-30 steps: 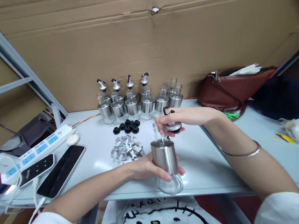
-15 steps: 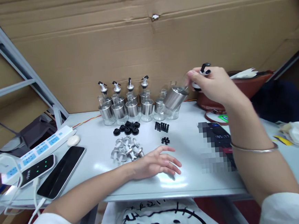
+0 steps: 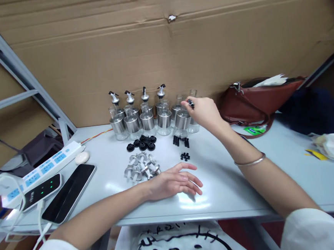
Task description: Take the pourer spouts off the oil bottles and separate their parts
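My right hand (image 3: 205,112) is closed around a pourer spout, of which only a black bit (image 3: 191,103) shows between the fingers. Right by those fingers, a glass bottle with a steel sleeve (image 3: 182,120) stands on the table, its neck mostly hidden. My left hand (image 3: 171,183) rests on the table near the front edge, fingers spread and holding nothing. Beyond it lie small black caps (image 3: 185,156) and black levers (image 3: 181,140). Silver spout parts (image 3: 143,167) are heaped beside the left wrist, with black stoppers (image 3: 142,143) behind them.
Several more steel-sleeved bottles (image 3: 147,122) stand in rows against the cardboard wall (image 3: 116,63), some with spouts fitted. At the left are a power strip (image 3: 43,169) and a phone (image 3: 71,194). A brown bag (image 3: 249,103) stands at the back right.
My right hand has moved left and away from me. The bottle that was lifted and tilted beneath it now stands upright in the front row. My left hand has stayed still.
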Motion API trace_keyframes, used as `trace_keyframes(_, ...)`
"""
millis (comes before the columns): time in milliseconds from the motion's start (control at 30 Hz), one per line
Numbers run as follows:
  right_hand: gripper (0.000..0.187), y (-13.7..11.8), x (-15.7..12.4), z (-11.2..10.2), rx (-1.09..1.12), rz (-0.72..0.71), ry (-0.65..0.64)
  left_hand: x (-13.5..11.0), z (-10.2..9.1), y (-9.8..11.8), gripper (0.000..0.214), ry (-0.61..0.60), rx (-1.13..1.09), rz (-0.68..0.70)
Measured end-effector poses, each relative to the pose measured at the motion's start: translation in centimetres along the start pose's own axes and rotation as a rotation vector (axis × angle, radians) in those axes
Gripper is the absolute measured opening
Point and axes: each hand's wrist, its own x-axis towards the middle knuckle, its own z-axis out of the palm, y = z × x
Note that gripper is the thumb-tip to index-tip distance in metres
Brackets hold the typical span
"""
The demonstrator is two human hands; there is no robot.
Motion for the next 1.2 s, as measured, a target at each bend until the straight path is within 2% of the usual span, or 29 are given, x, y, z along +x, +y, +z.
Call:
trace_keyframes(167,0.040,-0.6,-0.1,1.3,-0.023,0.015,0.048,0.1,-0.1,-0.1,0.044,-0.004,-0.001,0.000)
trace_keyframes(367,0.038,-0.3,0.1,1.9,0.020,0.055,0.075,0.0,0.0,0.0,0.042,-0.009,0.006,0.001)
trace_keyframes(633,0.034,0.1,0.2,1.6,0.056,0.020,-0.012,0.1,-0.1,-0.1,0.041,0.003,0.011,-0.009)
trace_keyframes(1000,0.034,0.6,0.4,3.3,0.064,-0.068,0.071,0.1,-0.1,-0.1,0.037,-0.010,0.017,-0.010)
trace_keyframes(1200,0.037,0.3,0.3,3.0,0.080,-0.060,0.042,0.1,-0.2,-0.2,0.036,-0.017,0.018,-0.011)
